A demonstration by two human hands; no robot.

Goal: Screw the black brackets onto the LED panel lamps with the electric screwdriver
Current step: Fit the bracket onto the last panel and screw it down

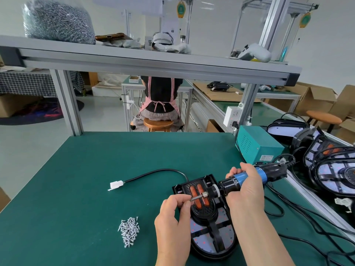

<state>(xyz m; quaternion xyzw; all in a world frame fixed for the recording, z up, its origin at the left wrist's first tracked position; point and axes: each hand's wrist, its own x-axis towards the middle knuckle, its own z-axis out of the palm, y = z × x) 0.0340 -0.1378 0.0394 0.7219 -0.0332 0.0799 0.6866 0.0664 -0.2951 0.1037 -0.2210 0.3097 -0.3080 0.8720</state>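
An LED panel lamp [213, 240] lies on the green mat near the front edge, with a black bracket [199, 186] on top showing two orange strips. My right hand [247, 189] grips the blue and black electric screwdriver [249, 178], held almost level above the bracket with its bit pointing left. My left hand [173, 210] pinches something small at the bit's tip, most likely a screw, hidden by the fingers. A loose pile of silver screws [129, 231] lies to the left of my left hand.
The lamp's black cable runs left to a white connector [116, 184]. A teal power box [258, 145] stands at the back right. Several more lamps [330, 166] and cables crowd the right edge. A shelf with a bag of screws [57, 20] hangs overhead. A person sits beyond.
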